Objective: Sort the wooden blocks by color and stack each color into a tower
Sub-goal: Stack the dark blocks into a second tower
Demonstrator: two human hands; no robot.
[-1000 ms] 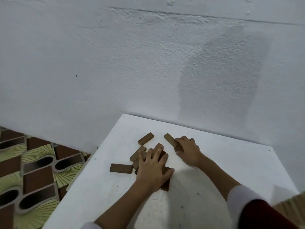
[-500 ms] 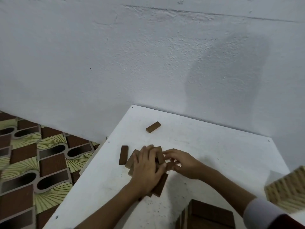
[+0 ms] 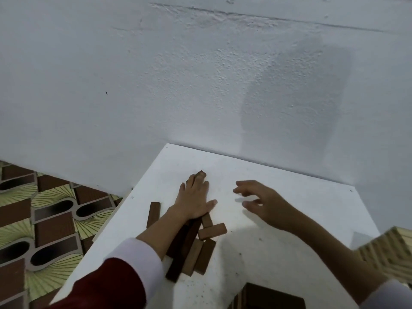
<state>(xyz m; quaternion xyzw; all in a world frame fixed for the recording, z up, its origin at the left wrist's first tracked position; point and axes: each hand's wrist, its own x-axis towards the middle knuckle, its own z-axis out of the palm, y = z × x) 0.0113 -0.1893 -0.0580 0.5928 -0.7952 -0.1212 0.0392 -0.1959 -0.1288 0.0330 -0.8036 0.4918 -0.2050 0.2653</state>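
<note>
Wooden blocks (image 3: 196, 248) heaped at six o'clock on the worktop (image 3: 278, 253); one stray block (image 3: 200, 174) at twelve lies under your left hand (image 3: 193, 200), fingers flat. Drag it back gently. Right hand (image 3: 263, 202) hovers, fingers spread, empty. Count: roughly eight blocks visible, some hidden.

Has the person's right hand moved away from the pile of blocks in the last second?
Yes. The right hand was on the block pile a second ago; now it hovers open over bare white table, off to the pile's right.
</note>
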